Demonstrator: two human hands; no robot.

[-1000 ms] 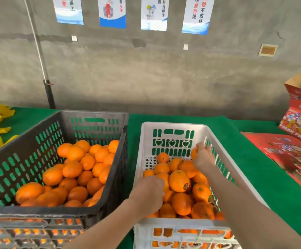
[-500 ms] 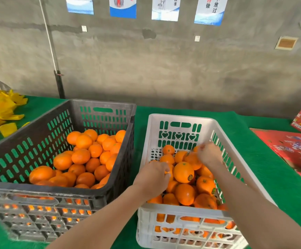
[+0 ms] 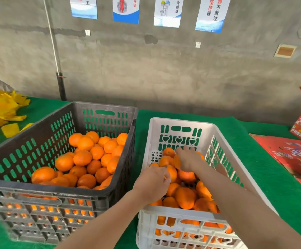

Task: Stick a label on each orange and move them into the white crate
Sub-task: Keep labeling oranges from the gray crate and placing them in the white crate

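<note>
At the far left we see a pile of yellow sheets [image 3: 0,108] lying on the green-covered desk [image 3: 236,133]. Just beside it stands the dark crate [image 3: 99,112], its floor heaped with unlabelled-looking oranges [image 3: 82,157]; we cannot make out any stickers on them.

Close to the right of it, with a narrow strip of green between the two, stands the white crate [image 3: 182,121], where the moved oranges [image 3: 185,197] are piled from the near wall to roughly the middle. Both of the person's forearms reach into this crate.

The left hand [image 3: 151,184] hovers low over the near left part of the heap, its fingers curled with the tips against one orange [image 3: 172,174]. We cannot tell whether they actually hold it.

The right hand [image 3: 189,160] lies farther in, near the far wall, back up, over the fruit there. Its fingers [image 3: 188,149] reach forward and are blurred, so we cannot tell whether they are apart or clamped on anything.

At the right edge we see red printed fruit boxes [image 3: 289,155] on the desk, well apart from the crates.
</note>
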